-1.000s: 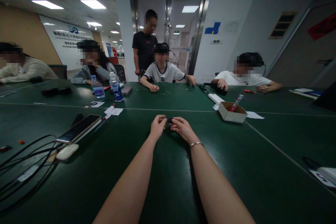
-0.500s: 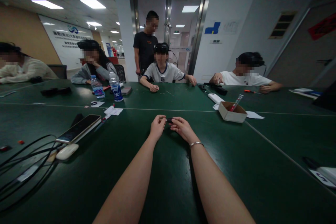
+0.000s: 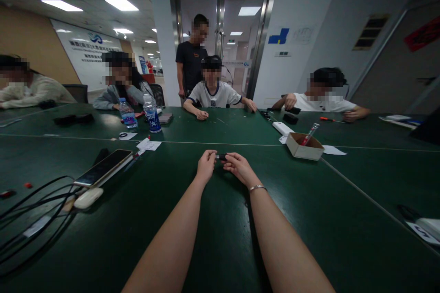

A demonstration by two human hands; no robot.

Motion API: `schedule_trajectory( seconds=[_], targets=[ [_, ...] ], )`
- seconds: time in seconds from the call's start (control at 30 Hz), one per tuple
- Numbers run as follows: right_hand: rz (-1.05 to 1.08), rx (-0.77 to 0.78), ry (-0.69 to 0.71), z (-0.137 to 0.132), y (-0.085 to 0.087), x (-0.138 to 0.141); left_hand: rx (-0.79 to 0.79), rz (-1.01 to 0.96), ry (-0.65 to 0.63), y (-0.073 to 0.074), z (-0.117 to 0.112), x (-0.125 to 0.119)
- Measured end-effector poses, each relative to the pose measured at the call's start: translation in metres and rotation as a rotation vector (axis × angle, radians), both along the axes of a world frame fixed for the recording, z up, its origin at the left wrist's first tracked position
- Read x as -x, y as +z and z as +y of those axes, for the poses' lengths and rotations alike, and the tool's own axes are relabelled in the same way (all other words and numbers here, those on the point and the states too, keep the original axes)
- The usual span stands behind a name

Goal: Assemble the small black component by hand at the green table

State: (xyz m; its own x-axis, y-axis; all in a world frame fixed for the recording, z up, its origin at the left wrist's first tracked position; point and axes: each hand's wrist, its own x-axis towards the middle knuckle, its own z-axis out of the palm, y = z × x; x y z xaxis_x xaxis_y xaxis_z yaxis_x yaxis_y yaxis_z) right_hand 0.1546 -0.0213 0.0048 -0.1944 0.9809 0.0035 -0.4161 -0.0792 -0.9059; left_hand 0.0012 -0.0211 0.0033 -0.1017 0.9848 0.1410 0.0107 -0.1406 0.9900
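Observation:
Both my arms stretch out over the dark green table (image 3: 220, 238). My left hand (image 3: 206, 165) and my right hand (image 3: 239, 167) meet near the table's middle, fingers curled, pinching a small black object (image 3: 222, 157) between them. The object is too small to name; only a short dark piece shows between the fingertips. A thin bracelet circles my right wrist.
A small cardboard box (image 3: 304, 146) with a red-tipped tool stands to the right. A phone (image 3: 103, 168), a white device and black cables lie at the left. Two water bottles (image 3: 151, 113) stand farther back. Several people sit around the table; one stands by the glass door.
My hands have stayed in place on the small object. The person at the far right has raised a hand from the table.

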Motion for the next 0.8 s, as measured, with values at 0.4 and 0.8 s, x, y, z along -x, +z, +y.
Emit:
schedule_trajectory(
  seconds=[0.4,0.8],
  targets=[
    [0.008,0.014,-0.008,-0.0014,0.0032,0.0014,-0.018,-0.006,-0.013,-0.0022,0.0005,0.0009],
    [0.015,0.008,-0.01,0.0008,0.0,0.0012,-0.025,-0.007,-0.007,-0.0079,0.0049,0.0011]
  ],
)
